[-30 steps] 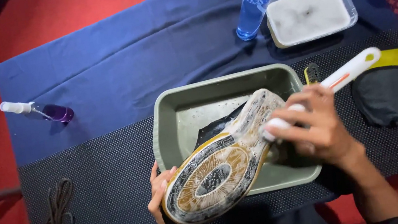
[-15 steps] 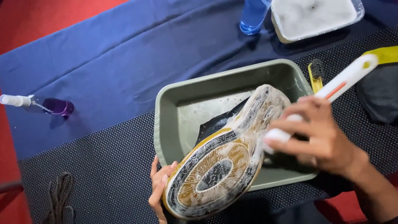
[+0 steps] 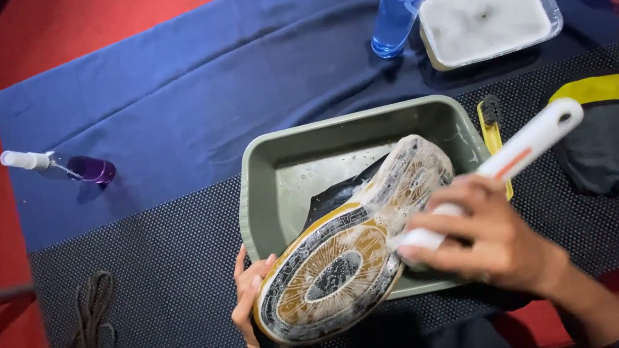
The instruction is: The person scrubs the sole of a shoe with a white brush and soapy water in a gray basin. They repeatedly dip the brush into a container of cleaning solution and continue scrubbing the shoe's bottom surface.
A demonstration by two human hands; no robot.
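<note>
Your left hand [image 3: 250,299] clamps shoe [image 3: 349,244] toe, sole up over basin [image 3: 262,172]; long axis 8-to-2 o'clock. Your right hand [image 3: 486,235] gripping white brush [image 3: 515,152], at shoe's 3 o'clock, nearer heel.

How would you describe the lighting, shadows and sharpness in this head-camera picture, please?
In the head view, light falls from above: the blue spray bottle and the purple bottle cast short dark shadows on the cloth. The top-left corner is dim. Wet suds glint on the shoe sole. The right hand with the white brush is slightly soft; the left hand is sharp.
</note>
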